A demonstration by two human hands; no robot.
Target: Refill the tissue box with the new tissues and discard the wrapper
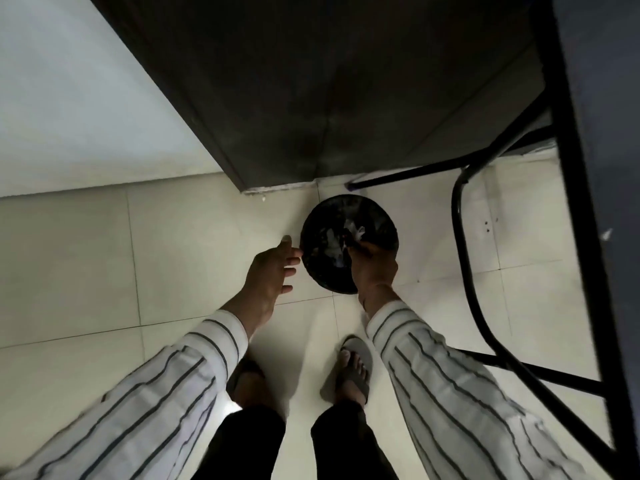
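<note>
A round black waste bin [377, 216] stands on the tiled floor, with crumpled pale rubbish inside. My right hand [372, 263] reaches over its rim, fingers pinched on a crinkled clear wrapper [355, 233] held inside the bin's mouth. My left hand [272, 268] hovers just left of the bin, fingers spread and holding nothing. Both arms wear striped white sleeves. The tissue box is not in view.
A dark cabinet [311, 98] rises right behind the bin. A black metal table frame [485, 306] curves along the right. Cream floor tiles [86, 271] stretch to the left. My feet in slippers [353, 365] stand close below the bin.
</note>
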